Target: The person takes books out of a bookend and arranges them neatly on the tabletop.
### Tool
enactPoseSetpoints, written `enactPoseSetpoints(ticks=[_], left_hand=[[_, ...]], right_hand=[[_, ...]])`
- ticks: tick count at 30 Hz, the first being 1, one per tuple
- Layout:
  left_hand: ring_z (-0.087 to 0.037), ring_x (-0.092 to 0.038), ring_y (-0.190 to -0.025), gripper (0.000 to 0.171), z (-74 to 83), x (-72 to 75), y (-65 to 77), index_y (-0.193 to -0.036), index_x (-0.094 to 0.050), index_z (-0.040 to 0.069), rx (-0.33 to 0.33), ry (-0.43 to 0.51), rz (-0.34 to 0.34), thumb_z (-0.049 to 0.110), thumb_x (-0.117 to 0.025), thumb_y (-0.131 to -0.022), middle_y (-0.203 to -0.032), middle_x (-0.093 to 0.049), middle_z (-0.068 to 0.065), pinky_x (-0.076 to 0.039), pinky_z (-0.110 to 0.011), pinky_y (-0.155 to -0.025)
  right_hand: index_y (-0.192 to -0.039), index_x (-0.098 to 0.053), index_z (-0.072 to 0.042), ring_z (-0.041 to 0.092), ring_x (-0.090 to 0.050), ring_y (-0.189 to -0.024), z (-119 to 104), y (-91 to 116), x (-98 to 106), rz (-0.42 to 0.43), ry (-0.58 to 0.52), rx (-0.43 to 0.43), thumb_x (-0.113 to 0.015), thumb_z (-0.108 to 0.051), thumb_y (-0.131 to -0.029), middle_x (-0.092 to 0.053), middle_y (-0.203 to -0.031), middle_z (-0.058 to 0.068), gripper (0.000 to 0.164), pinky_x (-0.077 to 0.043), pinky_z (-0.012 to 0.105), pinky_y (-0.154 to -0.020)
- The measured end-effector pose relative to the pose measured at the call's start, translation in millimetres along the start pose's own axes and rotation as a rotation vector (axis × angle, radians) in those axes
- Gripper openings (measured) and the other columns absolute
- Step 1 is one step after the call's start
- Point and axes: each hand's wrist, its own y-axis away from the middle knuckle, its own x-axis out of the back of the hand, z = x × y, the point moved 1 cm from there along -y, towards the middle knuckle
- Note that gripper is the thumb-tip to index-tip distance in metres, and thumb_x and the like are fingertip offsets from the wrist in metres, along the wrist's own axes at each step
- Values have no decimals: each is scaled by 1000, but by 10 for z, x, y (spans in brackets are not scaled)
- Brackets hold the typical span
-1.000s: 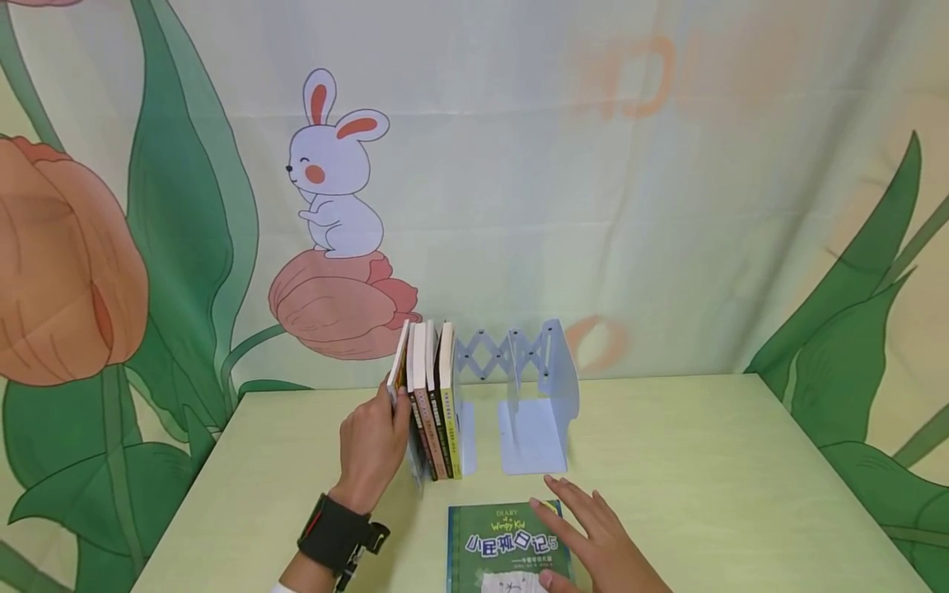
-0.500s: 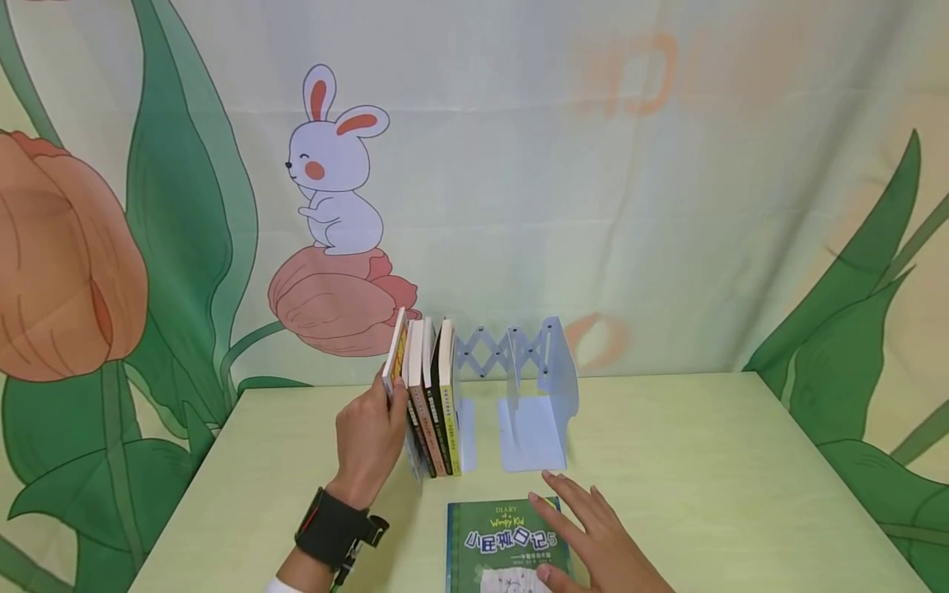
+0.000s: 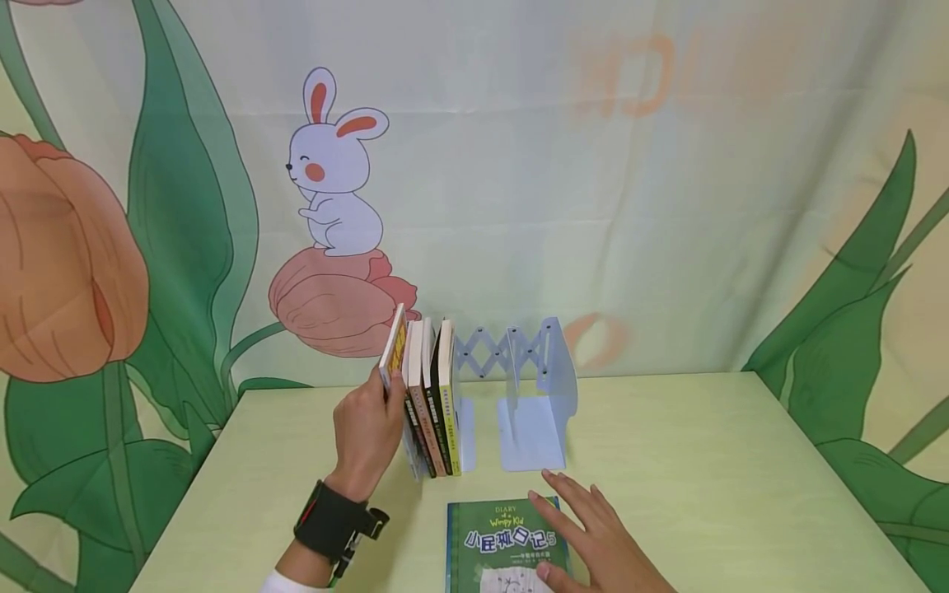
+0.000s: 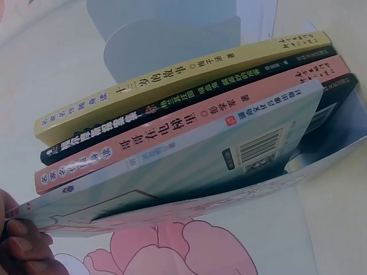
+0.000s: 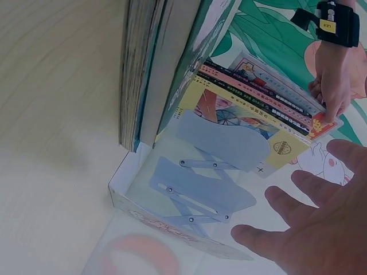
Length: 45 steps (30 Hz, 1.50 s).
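Observation:
My left hand [image 3: 368, 428] pinches a thin, pale-covered book [image 4: 241, 154] at the left end of an upright row. The thumb lies on its near side, and the fingers pass behind its outer cover. This book leans left, its top edge above its neighbours. Beside it stand a dark book, a pink-spined book [image 4: 189, 129], a black-green book and a yellow-spined book [image 3: 450, 412]. My right hand [image 3: 600, 539] is spread, fingers apart, over the right side of a green book [image 3: 482, 523] lying flat; contact cannot be told. It holds nothing.
A light-blue expandable metal bookend [image 3: 537, 432] stands right of the row, with bare sections between its plates. In the right wrist view, the green-covered book [image 5: 198, 60] tops a pile. A printed curtain [image 3: 667, 206] hangs behind the pale yellow-green table [image 3: 704, 461].
The left hand has shifted slightly left and up, and the pale book's top has risen and moved left, away from its neighbours. The right hand has stayed almost still.

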Motion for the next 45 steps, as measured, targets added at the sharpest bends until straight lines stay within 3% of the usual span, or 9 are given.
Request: enactPoseSetpoints(ticks=[11,23,35,45], left_hand=[[-12,-33,-44,35,25,33,-40,-76,-55,3,9,27,37,24,-47,-103,-53,-39,-1,-23,-25,-45],[-13,-36,-45,31,69,100,-107,-93,-64,-2,15,57,70,24,-49,-102,-53,-46,-5,-24,-27,-46],[-12,-34,-44,26,100,125,-180,-81,-59,2,-22,75,121,19,-52,-100,-52,-44,-4,-23,-27,-45],[-12,-34,-45,25,121,158,-235,-90,-64,-1,-35,80,149,20,-53,-100,-51,-43,-4,-22,-27,-46]], right_hand=[[-153,-32,-36,25,-38,-142,2,4,0,-1,-3,-8,-68,-40,-88,-34,-159,-2,74,-37,66,-101],[-153,-32,-35,27,-38,-142,-2,-2,6,-13,-7,0,-67,-41,-89,-34,-159,-1,73,-38,66,-100],[-152,-34,-35,24,-37,-143,-3,-4,-1,-9,-3,-10,-68,-40,-88,-35,-159,-2,74,-38,66,-101],[-153,-33,-36,24,-37,-143,-1,-5,-12,-14,-15,-10,-68,-40,-89,-33,-159,-2,73,-37,65,-102]])
